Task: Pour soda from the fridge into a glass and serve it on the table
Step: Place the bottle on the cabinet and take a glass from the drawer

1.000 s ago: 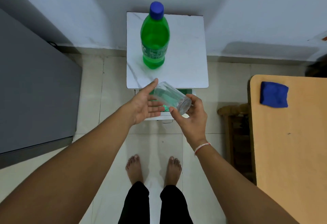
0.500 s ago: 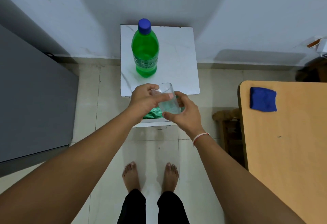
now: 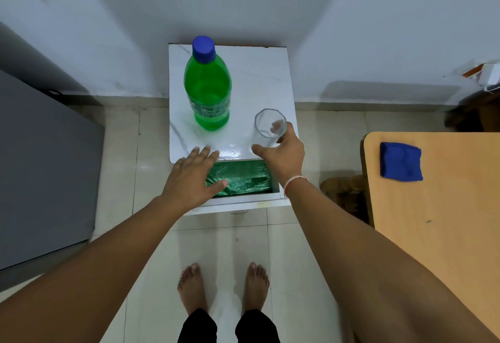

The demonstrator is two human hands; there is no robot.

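One clear, empty drinking glass (image 3: 269, 129) stands upright on the near right part of the small white marble-look table (image 3: 259, 77). The right hand (image 3: 282, 154) holds it, with the fingers (image 3: 276, 125) curled round the far side and the thumb on the near side. One green plastic soda bottle with a blue cap (image 3: 207, 91) stands upright on the same table, to the left of the glass and a little farther away. The cap is on. The bottle and the glass are near each other but not touching.

The left hand (image 3: 193, 177) is flat and spread wide, holding nothing. It is over the near edge of the table, with its fingertips (image 3: 207, 151) at the edge, near the bottle but apart from it.

Under the near edge of the table there is one open white drawer (image 3: 243, 202) with shiny green plastic (image 3: 240, 177) inside.

To the right is one tan wooden table (image 3: 438, 207). One folded blue cloth (image 3: 401, 162) lies on its far left corner. On the left is one big grey cabinet (image 3: 40, 166). Two bare feet (image 3: 192, 287) stand on the pale tiled floor (image 3: 124, 153). A thin band (image 3: 293, 181) is round the right wrist.
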